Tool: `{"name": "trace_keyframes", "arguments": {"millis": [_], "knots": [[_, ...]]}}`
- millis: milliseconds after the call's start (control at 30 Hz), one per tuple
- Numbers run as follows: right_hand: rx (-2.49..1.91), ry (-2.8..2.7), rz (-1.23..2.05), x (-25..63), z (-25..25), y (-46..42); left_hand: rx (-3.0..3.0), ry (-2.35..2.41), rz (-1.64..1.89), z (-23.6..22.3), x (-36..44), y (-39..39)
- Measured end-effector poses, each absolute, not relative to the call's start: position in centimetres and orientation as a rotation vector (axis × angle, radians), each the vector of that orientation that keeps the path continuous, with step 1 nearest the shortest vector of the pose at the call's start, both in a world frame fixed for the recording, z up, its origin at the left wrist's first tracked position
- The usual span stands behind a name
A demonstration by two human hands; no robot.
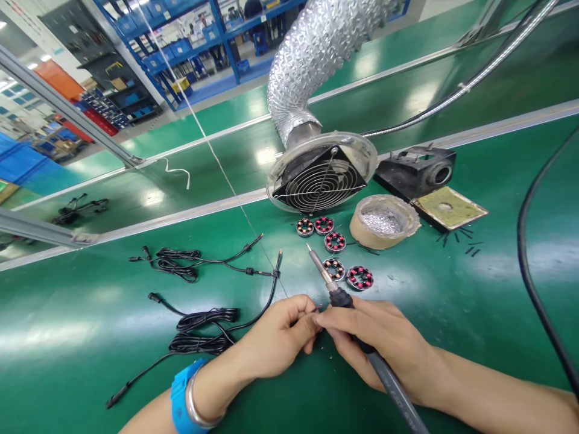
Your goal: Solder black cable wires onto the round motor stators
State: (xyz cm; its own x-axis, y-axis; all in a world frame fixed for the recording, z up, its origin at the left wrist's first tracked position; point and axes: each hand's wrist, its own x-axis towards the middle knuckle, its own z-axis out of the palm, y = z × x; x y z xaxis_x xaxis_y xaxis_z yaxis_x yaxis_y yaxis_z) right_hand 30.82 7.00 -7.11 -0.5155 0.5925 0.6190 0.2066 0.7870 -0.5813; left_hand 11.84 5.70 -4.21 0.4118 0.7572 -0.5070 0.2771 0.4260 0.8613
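Soldering iron (338, 294) nearest, its dark grey handle running out below the right hand (389, 343), which is clamped around it; bare metal shaft and tapered tip slant up and left past the fingers. Left hand (281, 334) comes in from lower left, thumb and forefinger pinched on a small dark piece (319, 308) (mostly hidden, identity unclear). Hands meet at the fingertips. Coil rings (329, 242), red or copper-toned, lie just beyond the right hand; black cables (199, 343) beside the left.
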Motion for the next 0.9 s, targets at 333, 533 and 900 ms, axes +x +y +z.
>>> {"name": "trace_keyframes", "arguments": {"millis": [333,533,900], "knots": [[-0.726,-2.083,0.691,30.6,-7.0,7.4,1.136,1.241,0.439,-4.5,12.0,5.7],[-0.697,-2.041,0.840,30.8,-6.7,8.1,1.109,1.270,0.480,-4.9,12.1,5.7],[-0.702,-2.080,0.591,33.5,-4.1,7.7,1.072,1.299,0.525,-4.9,12.3,5.6]]}}
